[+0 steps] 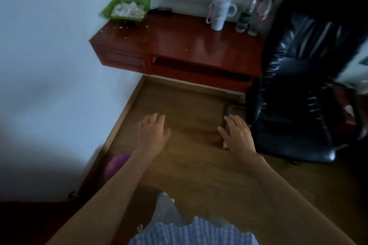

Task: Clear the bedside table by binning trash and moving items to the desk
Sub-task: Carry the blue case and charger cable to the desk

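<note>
While both hands — left hand [153,131], right hand [238,135] — hang spread and empty mid-frame, nothing is carried; next likely fetching another item for the worktop [179,43].

- I see a red-brown desk [179,45] at 12 o'clock, under the window.
- On its 10 o'clock corner sits a green tray [107,13] of white scraps, crumbs [123,27] scattered beside it.
- At 1 o'clock stand a handled cup [220,13] and two clear bottles [246,14].
- Wooden floor [189,109] lies below.

2 hands [153,131], 2 clear bottles [246,14], 1 sippy cup [220,11], 1 green tray [127,9], 1 chair [294,109]
</note>
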A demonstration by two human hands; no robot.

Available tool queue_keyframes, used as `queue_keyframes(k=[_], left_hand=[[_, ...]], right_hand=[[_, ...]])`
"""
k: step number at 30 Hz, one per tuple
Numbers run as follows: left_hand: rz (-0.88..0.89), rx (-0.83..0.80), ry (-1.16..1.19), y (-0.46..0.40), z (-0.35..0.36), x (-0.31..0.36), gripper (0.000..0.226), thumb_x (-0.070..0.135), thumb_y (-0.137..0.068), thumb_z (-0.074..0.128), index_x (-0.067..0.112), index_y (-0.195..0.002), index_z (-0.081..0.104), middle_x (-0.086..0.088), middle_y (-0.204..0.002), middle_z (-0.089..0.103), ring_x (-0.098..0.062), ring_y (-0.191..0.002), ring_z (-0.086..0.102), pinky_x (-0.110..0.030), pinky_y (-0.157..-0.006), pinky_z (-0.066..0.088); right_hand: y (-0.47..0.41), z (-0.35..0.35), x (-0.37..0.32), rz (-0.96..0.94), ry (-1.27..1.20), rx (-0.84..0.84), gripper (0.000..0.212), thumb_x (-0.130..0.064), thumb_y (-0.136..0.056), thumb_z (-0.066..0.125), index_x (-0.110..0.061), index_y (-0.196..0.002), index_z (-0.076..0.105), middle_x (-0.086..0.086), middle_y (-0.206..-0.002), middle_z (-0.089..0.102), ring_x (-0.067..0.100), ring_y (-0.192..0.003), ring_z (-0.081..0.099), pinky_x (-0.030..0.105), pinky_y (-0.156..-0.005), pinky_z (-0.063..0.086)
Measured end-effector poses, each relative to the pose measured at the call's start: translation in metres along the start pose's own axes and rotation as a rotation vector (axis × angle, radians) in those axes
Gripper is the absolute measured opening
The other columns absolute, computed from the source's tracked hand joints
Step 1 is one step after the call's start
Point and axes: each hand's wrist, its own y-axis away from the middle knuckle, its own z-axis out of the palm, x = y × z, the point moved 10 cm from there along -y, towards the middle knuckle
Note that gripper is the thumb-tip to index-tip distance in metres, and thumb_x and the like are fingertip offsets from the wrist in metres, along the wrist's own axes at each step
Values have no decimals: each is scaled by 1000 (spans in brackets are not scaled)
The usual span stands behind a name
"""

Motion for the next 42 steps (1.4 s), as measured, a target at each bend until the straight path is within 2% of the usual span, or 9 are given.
queue_keyframes(k=[10, 18, 23, 34, 42], left_hand=[[369, 13, 51, 29, 13, 281, 55, 42, -91, 50, 16, -138, 38, -8, -144, 41, -26, -135, 35, -43, -110, 32], [591, -13, 33, 49, 26, 450, 56, 43, -93, 47, 14, -140, 36, -9, -146, 38, -28, -136, 32, -43, -109, 32], [718, -29, 40, 28, 41, 534, 56, 41, -93, 47, 14, -140, 36, -10, -146, 38, -28, -135, 32, -43, -109, 31], [906, -51, 67, -70, 79, 710, 56, 38, -90, 52, 10, -137, 41, -13, -144, 41, -30, -133, 35, -44, -106, 32], [1036, -107, 49, -91, 127, 833, 55, 36, -88, 55, 9, -135, 45, -14, -141, 45, -31, -129, 40, -44, -104, 34]], right_hand=[[146, -140, 203, 255, -2, 237, 58, -46, -95, 43, -14, -143, 35, 9, -150, 35, 22, -143, 21, 41, -113, 25], [223, -219, 326, 480, 22, 378, 56, -47, -95, 43, -18, -143, 36, 6, -150, 35, 21, -143, 20, 40, -114, 22], [228, -248, 391, 581, 26, 423, 54, -46, -95, 44, -18, -141, 39, 7, -149, 36, 22, -143, 21, 40, -114, 21], [178, -297, 535, 747, 63, 447, 54, -46, -93, 45, -17, -138, 43, 8, -146, 41, 24, -141, 26, 45, -112, 29], [173, -330, 632, 846, 54, 490, 51, -42, -94, 48, -15, -137, 44, 10, -145, 41, 25, -141, 26, 45, -112, 28]])
